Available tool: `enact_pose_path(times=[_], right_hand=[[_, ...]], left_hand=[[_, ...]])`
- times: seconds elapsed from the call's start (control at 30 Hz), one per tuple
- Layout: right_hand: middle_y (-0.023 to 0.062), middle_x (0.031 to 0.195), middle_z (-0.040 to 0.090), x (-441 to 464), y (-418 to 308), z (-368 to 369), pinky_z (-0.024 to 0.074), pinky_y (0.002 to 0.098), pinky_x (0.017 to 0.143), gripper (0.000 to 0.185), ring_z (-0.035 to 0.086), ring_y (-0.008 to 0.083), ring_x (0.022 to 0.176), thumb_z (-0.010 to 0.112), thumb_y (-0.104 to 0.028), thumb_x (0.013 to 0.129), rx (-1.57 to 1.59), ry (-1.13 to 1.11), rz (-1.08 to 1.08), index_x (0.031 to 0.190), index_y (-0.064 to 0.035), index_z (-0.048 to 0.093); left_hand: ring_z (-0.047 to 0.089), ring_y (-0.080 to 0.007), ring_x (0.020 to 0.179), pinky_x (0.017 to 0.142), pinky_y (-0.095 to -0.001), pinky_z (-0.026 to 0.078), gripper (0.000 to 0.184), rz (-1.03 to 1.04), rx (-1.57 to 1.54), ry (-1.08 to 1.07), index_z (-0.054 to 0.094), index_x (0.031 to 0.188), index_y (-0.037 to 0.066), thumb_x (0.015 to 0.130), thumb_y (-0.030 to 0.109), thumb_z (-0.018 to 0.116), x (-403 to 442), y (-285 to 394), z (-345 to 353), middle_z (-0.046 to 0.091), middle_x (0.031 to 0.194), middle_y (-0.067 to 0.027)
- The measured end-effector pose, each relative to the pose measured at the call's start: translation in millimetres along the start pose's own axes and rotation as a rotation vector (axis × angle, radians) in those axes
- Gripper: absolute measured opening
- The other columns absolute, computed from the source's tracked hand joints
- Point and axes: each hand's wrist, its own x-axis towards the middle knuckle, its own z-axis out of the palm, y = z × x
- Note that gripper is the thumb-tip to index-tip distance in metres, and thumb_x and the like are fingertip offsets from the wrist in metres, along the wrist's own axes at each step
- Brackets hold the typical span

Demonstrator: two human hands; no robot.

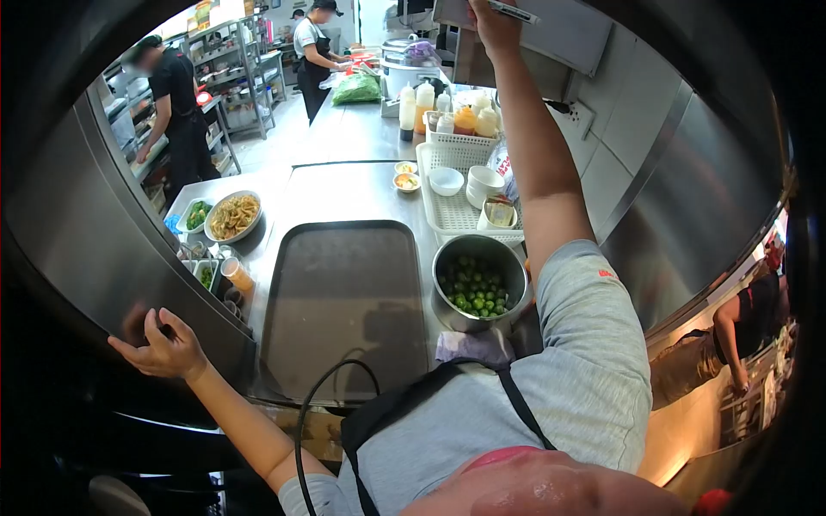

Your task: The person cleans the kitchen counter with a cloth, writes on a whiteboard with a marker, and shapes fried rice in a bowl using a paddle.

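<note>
Pale tiles (619, 176) line the wall beside steel counters (344, 193).

- The tray (344, 301) is dark brown.
- The fruits (475, 292) are green.
- The basket (437, 206) is white.
- The shirt (576, 318) is grey.
- The apron (397, 402) is black.

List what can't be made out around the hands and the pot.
- Right hand: head view, cut off by the top edge.
- Print on the white item beside it: head view, too small and blurred.
- Bottom of the steel pot: head view, hidden by green fruits.
</note>
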Motion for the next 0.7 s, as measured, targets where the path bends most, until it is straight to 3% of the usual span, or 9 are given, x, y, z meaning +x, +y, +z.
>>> enact_pose_path(times=[0.17, 0.27, 0.37, 0.47, 0.7], right_hand=[[0.0048, 0.062, 0.050, 3.7, 23.2, -1.9, 0.0392, 0.0297, 0.052, 0.019, 0.046, 0.0141, 0.057, 0.059, -0.020, 0.073, -0.181, -0.060, -0.029, 0.077, -0.0054, 0.047], [0.0064, 0.062, 0.050, 7.1, 13.2, 1.2, 0.0395, 0.0316, 0.055, 0.020, 0.047, 0.0156, 0.059, 0.059, -0.021, 0.073, -0.254, 0.065, -0.171, 0.076, -0.0046, 0.047], [0.0077, 0.065, 0.050, 7.4, 7.3, 3.0, 0.0400, 0.0330, 0.058, 0.020, 0.048, 0.0171, 0.062, 0.058, -0.022, 0.073, -0.218, 0.091, -0.130, 0.075, -0.0052, 0.048], [0.0096, 0.068, 0.052, 11.6, 20.8, -6.0, 0.0400, 0.0340, 0.060, 0.020, 0.050, 0.0197, 0.066, 0.057, -0.023, 0.073, -0.383, 0.092, -0.203, 0.075, -0.0059, 0.048], [0.0120, 0.072, 0.053, 10.8, 11.3, -9.8, 0.0404, 0.0342, 0.063, 0.022, 0.051, 0.0229, 0.071, 0.056, -0.024, 0.072, -0.470, 0.070, -0.056, 0.079, -0.0050, 0.049]], left_hand=[[0.042, -0.0341, 0.107, 0.084, -0.0392, 0.038, 0.015, -0.002, 0.004, -0.002, 0.061, 0.075, 0.015, 0.074, 0.029, 0.059, -0.6, 0.3, -0.3, 0.036, 0.120, -0.0227], [0.041, -0.0339, 0.107, 0.084, -0.0389, 0.038, 0.014, -0.002, 0.007, -0.008, 0.061, 0.075, 0.014, 0.074, 0.028, 0.059, -2.1, 1.1, -1.1, 0.036, 0.121, -0.0227], [0.041, -0.0335, 0.107, 0.084, -0.0385, 0.038, 0.014, 0.004, 0.016, -0.014, 0.061, 0.074, 0.014, 0.074, 0.028, 0.059, -5.7, 1.0, -2.1, 0.035, 0.121, -0.0229], [0.040, -0.0332, 0.108, 0.084, -0.0380, 0.037, 0.015, -0.002, 0.026, -0.037, 0.062, 0.074, 0.014, 0.074, 0.029, 0.058, -11.2, 2.4, -4.8, 0.034, 0.122, -0.0229], [0.040, -0.0328, 0.108, 0.085, -0.0376, 0.037, 0.016, -0.015, 0.048, -0.043, 0.062, 0.075, 0.015, 0.074, 0.030, 0.058, -13.9, 0.5, -2.7, 0.034, 0.122, -0.0222]])
